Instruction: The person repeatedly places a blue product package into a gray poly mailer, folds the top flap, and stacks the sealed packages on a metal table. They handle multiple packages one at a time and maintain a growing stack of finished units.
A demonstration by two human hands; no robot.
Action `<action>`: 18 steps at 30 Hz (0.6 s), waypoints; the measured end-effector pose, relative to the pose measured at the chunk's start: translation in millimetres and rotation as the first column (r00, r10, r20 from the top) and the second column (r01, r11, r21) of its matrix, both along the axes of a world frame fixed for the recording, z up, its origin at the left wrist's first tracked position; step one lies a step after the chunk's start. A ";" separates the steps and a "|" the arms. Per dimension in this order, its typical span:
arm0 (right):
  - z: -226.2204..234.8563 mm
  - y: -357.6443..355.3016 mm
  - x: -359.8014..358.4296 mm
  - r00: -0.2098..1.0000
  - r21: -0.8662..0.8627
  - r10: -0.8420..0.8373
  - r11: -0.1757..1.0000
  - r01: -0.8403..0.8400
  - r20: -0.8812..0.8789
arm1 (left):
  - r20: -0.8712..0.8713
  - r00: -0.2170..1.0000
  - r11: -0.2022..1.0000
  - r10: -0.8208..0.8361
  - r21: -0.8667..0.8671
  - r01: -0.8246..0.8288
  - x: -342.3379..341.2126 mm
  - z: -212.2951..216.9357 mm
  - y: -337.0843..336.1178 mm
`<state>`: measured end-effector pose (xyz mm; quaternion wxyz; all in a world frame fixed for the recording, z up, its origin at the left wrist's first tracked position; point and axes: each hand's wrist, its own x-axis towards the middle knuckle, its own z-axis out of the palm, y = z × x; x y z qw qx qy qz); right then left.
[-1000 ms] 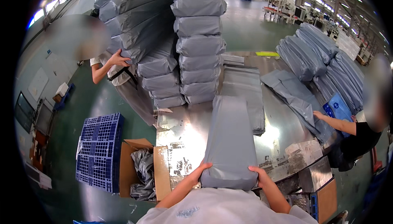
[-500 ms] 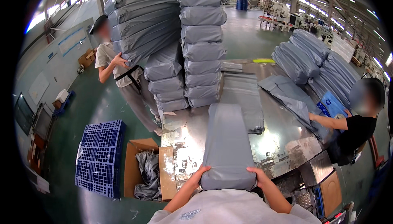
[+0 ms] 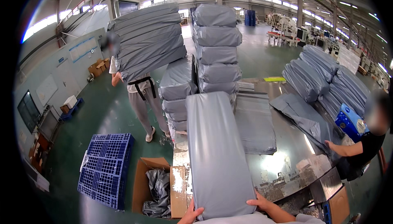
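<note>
A long grey plastic-wrapped package (image 3: 217, 150) is held in front of me, its far end raised over the table. My left hand (image 3: 191, 214) grips its near left corner, thumb on top and the other fingers mostly hidden. On the near right side my right hand (image 3: 260, 202) is closed on the same package. Past its far end rises a tall stack of similar grey packages (image 3: 217, 56), whose lower part the held one covers. A shorter grey stack (image 3: 177, 87) stands just left of that. Flat grey plastic bags (image 3: 256, 126) lie on the metal table to the right.
At left a co-worker (image 3: 143, 101) carries several grey packages (image 3: 149, 36). Another co-worker (image 3: 368, 146) at right reaches toward a loose grey bag (image 3: 305, 115), near a blue printed pack (image 3: 350, 123). A cardboard box (image 3: 141, 183) and blue pallet (image 3: 106, 166) sit at lower left.
The package in my hands has been lifted, its far end rising and shifting left across the stacks. My view has tilted up. The left co-worker's load has tipped flatter.
</note>
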<state>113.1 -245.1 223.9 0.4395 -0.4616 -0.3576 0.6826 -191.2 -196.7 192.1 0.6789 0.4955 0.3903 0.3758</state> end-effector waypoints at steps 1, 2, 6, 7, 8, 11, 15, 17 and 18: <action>3.0 7.5 -2.5 0.999 0.054 0.030 0.998 -0.032 0.036 | -0.011 1.000 0.999 0.018 0.039 -0.018 -3.9 2.7 2.4; 4.9 15.6 -4.8 0.996 0.107 0.055 0.992 -0.063 0.074 | -0.012 0.999 0.997 0.034 0.071 -0.034 -7.2 6.5 6.5; 13.1 75.8 -16.8 0.980 0.275 0.109 0.949 -0.153 0.168 | 0.048 0.994 0.976 0.094 0.190 -0.102 -26.2 31.0 45.1; 25.3 102.6 -25.4 0.981 0.292 0.115 0.943 -0.157 0.155 | 0.060 0.989 0.964 0.132 0.225 -0.142 -33.6 42.1 60.8; 37.2 130.1 -34.1 0.982 0.309 0.124 0.937 -0.162 0.141 | 0.011 0.976 0.944 0.219 0.251 -0.215 -45.0 39.9 88.3; 65.8 248.8 -53.8 0.996 0.352 0.081 0.934 -0.062 -0.040 | 0.259 0.944 0.952 0.203 0.173 -0.253 -43.3 93.7 199.9; 142.1 429.2 -76.0 0.985 0.418 0.075 0.908 -0.004 -0.154 | 0.277 0.940 0.954 0.198 0.164 -0.250 -58.1 152.1 404.9; 165.9 512.8 -85.4 0.973 0.466 0.125 0.885 -0.022 -0.192 | 0.328 0.922 0.977 0.204 -0.011 -0.213 -61.6 186.3 495.1; 167.4 559.4 -82.3 0.983 0.451 0.064 0.892 0.020 -0.171 | 0.349 0.919 0.980 0.182 0.011 -0.199 -53.9 199.4 533.1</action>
